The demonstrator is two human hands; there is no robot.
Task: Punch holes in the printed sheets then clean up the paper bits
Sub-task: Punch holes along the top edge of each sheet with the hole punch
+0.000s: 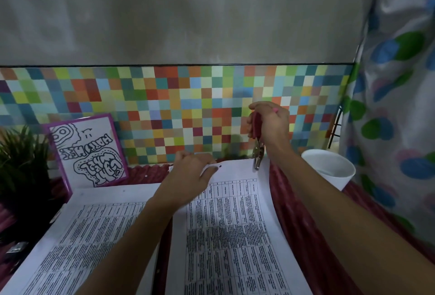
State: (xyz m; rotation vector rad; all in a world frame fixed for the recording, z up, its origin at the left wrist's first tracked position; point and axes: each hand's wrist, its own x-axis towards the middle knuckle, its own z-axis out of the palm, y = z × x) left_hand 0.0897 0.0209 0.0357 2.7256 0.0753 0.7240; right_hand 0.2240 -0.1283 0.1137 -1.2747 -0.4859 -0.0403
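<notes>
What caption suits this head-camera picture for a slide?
Right hand grips a red-handled hole punch at the far edge of a printed sheet; left hand holds that edge.

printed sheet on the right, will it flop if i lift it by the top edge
Probably floppy: the printed sheet bows along its right side though the left hand holds its top edge. Likely light, so it may slide on the red cloth under the right hand's hole punch.
</notes>
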